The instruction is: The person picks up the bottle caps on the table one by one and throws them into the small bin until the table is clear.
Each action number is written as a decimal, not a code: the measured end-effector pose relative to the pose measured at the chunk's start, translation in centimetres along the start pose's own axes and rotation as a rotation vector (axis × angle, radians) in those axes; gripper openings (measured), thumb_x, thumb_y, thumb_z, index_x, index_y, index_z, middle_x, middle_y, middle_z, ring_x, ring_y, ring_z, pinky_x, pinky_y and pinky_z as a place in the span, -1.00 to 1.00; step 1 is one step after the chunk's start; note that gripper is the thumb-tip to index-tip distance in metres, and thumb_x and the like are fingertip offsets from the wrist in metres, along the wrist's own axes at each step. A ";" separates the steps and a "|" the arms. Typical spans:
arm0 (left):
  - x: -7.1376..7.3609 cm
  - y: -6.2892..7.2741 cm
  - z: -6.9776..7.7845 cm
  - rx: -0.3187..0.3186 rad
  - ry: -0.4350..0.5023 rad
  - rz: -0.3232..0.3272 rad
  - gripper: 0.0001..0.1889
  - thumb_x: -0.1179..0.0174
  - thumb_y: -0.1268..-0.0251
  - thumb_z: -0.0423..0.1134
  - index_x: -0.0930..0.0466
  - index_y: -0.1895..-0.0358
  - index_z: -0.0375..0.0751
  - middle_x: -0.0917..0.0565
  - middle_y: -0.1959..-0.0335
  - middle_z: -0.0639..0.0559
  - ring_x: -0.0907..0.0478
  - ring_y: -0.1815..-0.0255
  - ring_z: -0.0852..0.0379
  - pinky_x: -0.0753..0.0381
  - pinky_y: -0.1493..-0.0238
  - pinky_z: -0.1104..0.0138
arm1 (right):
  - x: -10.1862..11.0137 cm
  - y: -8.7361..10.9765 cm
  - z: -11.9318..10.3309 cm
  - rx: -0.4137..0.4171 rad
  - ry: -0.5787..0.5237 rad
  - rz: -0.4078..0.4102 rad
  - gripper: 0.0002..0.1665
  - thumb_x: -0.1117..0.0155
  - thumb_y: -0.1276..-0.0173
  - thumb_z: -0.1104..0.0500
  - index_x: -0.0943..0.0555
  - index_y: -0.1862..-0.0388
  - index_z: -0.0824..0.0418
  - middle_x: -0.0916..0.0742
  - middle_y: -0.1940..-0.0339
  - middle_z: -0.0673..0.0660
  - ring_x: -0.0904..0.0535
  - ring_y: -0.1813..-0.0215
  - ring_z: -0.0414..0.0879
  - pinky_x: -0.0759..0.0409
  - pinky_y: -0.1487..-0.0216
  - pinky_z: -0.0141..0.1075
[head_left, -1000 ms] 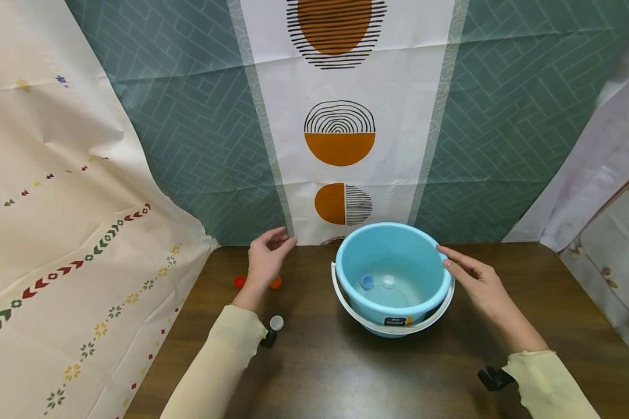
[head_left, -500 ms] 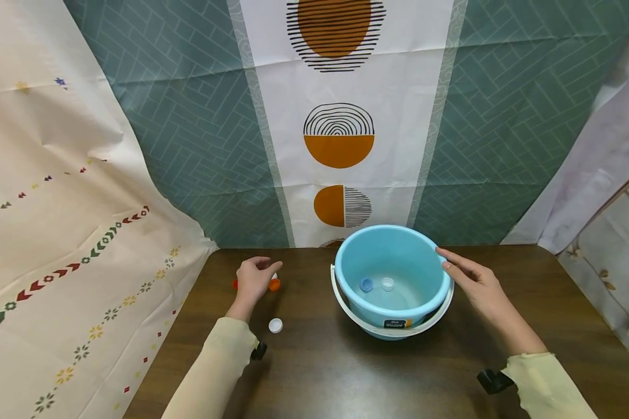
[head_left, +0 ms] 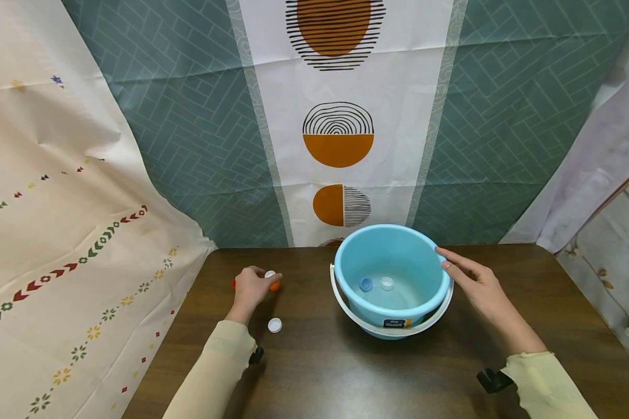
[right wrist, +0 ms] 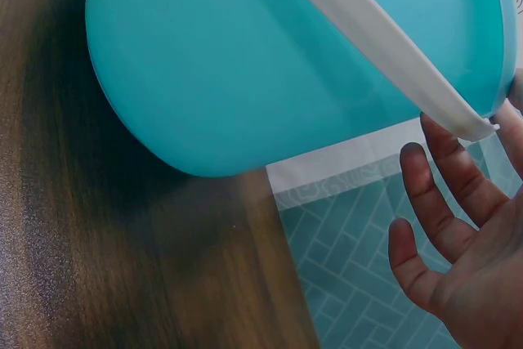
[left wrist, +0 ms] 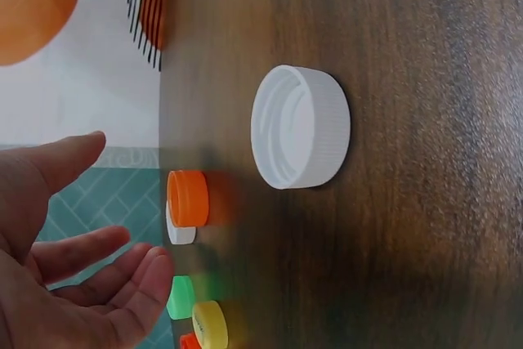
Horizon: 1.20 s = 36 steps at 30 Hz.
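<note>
My left hand hovers over a small group of bottle caps at the table's far left. Its fingers are apart and hold nothing in the left wrist view. Near it are an orange cap, a white cap, a green cap, a yellow cap and a partly cut-off red cap. Another white cap lies closer on the table. My right hand holds the rim of a light blue bucket between thumb and fingers. Inside the bucket are a blue cap and a whitish cap.
The bucket's white handle hangs down at its front side. Under everything is a dark wooden table. Patterned cloths hang behind it, and a cream cloth drapes along its left edge.
My left hand has come down and slightly left toward the caps, with its sleeve no longer next to the nearer white cap. My right hand and the bucket have stayed in place.
</note>
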<state>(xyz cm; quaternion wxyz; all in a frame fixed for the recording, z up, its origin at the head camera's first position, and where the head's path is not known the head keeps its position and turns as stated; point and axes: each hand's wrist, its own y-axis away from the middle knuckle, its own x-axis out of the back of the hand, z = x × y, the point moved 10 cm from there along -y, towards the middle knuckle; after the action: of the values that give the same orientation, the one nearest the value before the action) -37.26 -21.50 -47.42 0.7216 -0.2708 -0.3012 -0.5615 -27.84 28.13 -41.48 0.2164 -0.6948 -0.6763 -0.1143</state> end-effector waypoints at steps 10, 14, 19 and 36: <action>-0.9 0.3 -0.4 0.014 -0.037 -0.048 -0.44 -0.41 0.10 0.09 -0.64 0.17 -0.35 -0.66 0.20 -0.16 -0.58 0.27 -0.03 -0.59 0.37 0.27 | 0.0 0.0 0.1 0.003 0.020 0.003 -0.49 0.05 -0.42 -0.18 -0.35 -0.33 -0.26 -0.43 -0.38 0.02 -0.31 -0.19 -0.55 -0.36 -0.26 0.15; -1.2 0.4 -0.4 0.015 -0.044 -0.069 -0.51 -0.43 0.11 0.05 -0.66 0.23 -0.30 -0.67 0.25 -0.13 -0.56 0.31 -0.01 -0.57 0.39 0.29 | -0.1 0.0 0.1 0.007 0.016 0.002 -0.49 0.05 -0.42 -0.18 -0.35 -0.33 -0.25 -0.43 -0.38 0.02 -0.31 -0.20 -0.54 -0.35 -0.25 0.17; -1.7 0.4 -0.6 0.022 -0.051 -0.104 -0.53 -0.43 0.13 0.05 -0.67 0.24 -0.27 -0.68 0.29 -0.11 -0.55 0.33 0.01 -0.59 0.36 0.27 | -0.1 0.0 0.0 0.015 0.015 -0.001 -0.50 0.04 -0.42 -0.16 -0.35 -0.33 -0.24 -0.44 -0.38 0.03 -0.31 -0.21 -0.52 -0.34 -0.25 0.20; -3.0 0.2 -0.2 0.002 -0.118 -0.123 -0.40 -0.44 0.14 -0.01 -0.56 0.03 -0.32 -0.66 0.23 -0.17 -0.59 0.27 -0.04 -0.63 0.23 0.17 | -0.2 0.1 -0.3 0.019 0.025 -0.006 -0.48 0.03 -0.43 -0.15 -0.35 -0.35 -0.20 -0.44 -0.37 0.05 -0.34 -0.25 -0.41 -0.34 -0.22 0.24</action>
<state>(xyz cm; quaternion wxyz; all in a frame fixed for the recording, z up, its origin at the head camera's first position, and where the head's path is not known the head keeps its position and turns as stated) -37.62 -19.69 -49.75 0.6670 -0.2837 -0.3599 -0.5875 -27.70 27.82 -41.34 0.2313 -0.6892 -0.6767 -0.1171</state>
